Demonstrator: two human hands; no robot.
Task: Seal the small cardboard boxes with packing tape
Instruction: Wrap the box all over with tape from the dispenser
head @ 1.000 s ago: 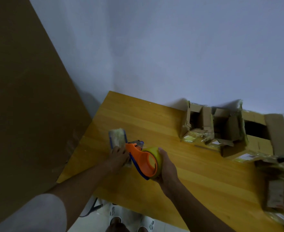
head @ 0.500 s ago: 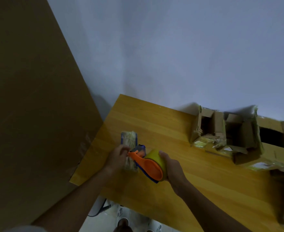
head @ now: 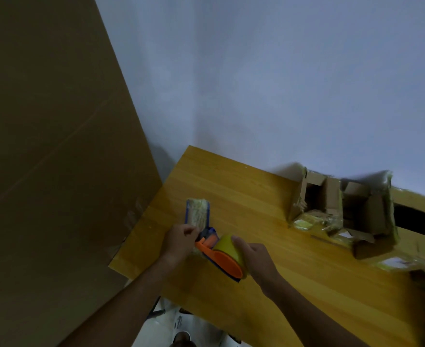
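Step in hand: you appear to be running tape along the small box [head: 197, 214], which lies on the wooden table [head: 306, 284] near its left edge, in front of you.
Left hand: your left hand [head: 180, 240] is closed on the near end of the box and pins it to the table; keep that pressure so the box does not slide.
Right hand: your right hand [head: 255, 259] is wrapped around the tape dispenser [head: 219, 254], palm over the yellow roll, thumb on top.
Dispenser position: its blue and orange front end sits at the near end of the box, just beside your left fingers [head: 190, 231]; whether the blade touches the box is too blurred to tell.
How to do it well: hold the dispenser low and in line with the box's long side, pull in one steady stroke, and mind the left fingertips near the cutter.
Box surface: its top already looks glossy and wrinkled with pale yellowish tape, with blue edging at the sides; smooth the next strip flat.
Dispenser build: hard orange plastic frame around a round yellow roll.
Table: smooth, yellow, wood-grained.
Other boxes [head: 344, 211]: open, crumpled cardboard with loose tape, well apart at the right, by the wall.
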